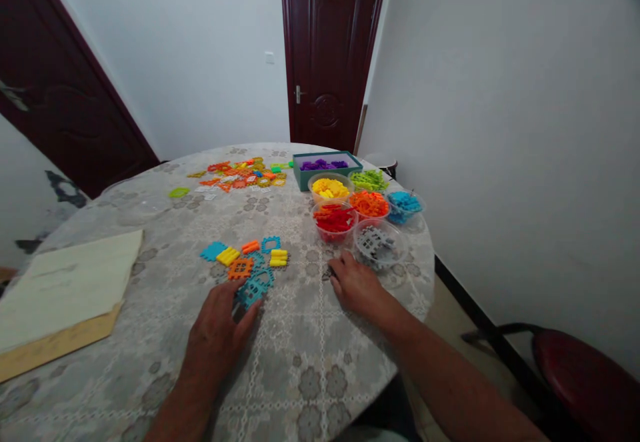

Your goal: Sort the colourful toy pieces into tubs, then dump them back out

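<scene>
Checking the head cam — L hand (pixel 215 329) is part-open, fingertips at the teal pieces (pixel 253 289), which lie on the bench (pixel 295 362) next to an orange square piece (pixel 241 269). R hand (pixel 357 285) is loosely curled on the bench near the tub of grey pcs (pixel 380 243) — can't tell if it's pinching anything tbh. Red pcs (pixel 334 219) sit in another tub nearby.

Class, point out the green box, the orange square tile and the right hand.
Green box (pixel 305 179): head view, its front wall.
Orange square tile (pixel 241 269): head view, its middle.
Right hand (pixel 358 285): head view, back of the hand.
</scene>
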Demonstrator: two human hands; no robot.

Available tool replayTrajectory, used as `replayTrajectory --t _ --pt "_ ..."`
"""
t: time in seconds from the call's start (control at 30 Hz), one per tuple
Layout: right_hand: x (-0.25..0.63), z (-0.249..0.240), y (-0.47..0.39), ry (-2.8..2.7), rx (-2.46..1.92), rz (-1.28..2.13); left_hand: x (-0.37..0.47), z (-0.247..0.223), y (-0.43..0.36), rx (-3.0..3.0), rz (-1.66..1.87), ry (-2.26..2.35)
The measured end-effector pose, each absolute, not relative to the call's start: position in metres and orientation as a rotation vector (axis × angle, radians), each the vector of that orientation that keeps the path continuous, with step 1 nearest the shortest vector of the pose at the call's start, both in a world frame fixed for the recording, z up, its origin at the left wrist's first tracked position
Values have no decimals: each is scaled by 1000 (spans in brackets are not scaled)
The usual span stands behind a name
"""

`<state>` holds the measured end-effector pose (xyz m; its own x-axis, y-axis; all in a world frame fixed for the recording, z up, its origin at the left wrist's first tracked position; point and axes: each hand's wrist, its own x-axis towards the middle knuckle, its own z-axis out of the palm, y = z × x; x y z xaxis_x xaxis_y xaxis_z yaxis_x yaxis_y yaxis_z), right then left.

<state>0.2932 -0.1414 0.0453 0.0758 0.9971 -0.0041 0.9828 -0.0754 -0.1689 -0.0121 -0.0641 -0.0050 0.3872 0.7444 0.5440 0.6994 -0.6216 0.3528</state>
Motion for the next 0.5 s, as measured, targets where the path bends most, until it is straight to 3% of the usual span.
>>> replayTrajectory --t 0.27,0.5 --pt "330 72 -176 -1775 -1799 46 -13 -7 -64 2518 1076 1337" --pt "412 104 -163 -1476 -1963 -205 -11 -4 -68 2515 1113 1314"
